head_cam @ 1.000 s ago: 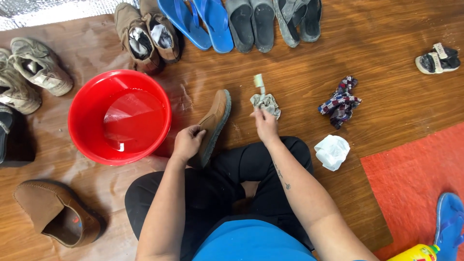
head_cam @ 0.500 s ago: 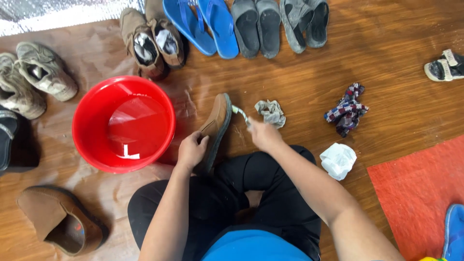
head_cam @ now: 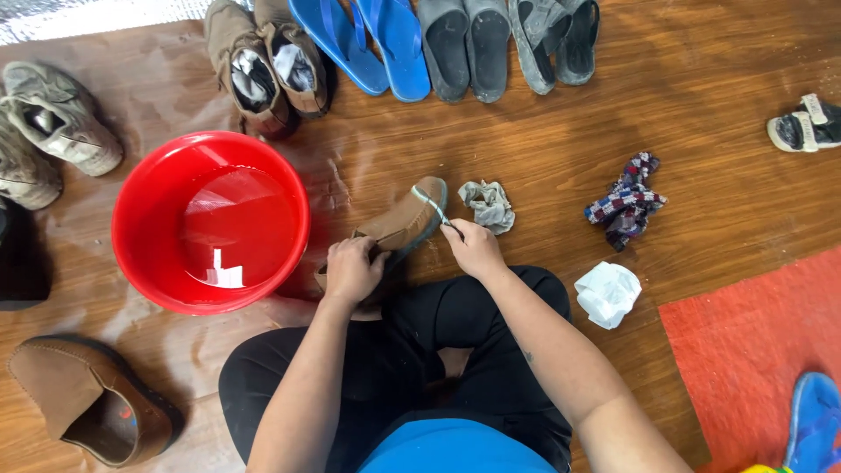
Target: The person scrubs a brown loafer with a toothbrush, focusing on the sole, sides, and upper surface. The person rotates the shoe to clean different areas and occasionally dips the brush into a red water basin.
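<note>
While I watch from the head camera, the round red plastic basin (head_cam: pixel 210 222) with shallow water in it is my landmark, sitting on the brown wooden floor (head_cam: pixel 543 140). Beyond the basin runs a row of footwear: tan boots (head_cam: pixel 267 61), blue flip-flops (head_cam: pixel 372 39), grey slippers (head_cam: pixel 469 44). Just right of the basin lies the brown suede slip-on shoe (head_cam: pixel 399 229), tilted on its side, toe pointing away. My left hand (head_cam: pixel 352 270) is closed around the shoe's heel end, nearest the basin. My right hand (head_cam: pixel 474 248), farther from the basin, pinches a small pale-handled brush (head_cam: pixel 431 206) against the shoe's toe. Right of that sits a crumpled grey rag (head_cam: pixel 488 205), then a checked cloth (head_cam: pixel 625 200) and a white wad (head_cam: pixel 607 293).
</note>
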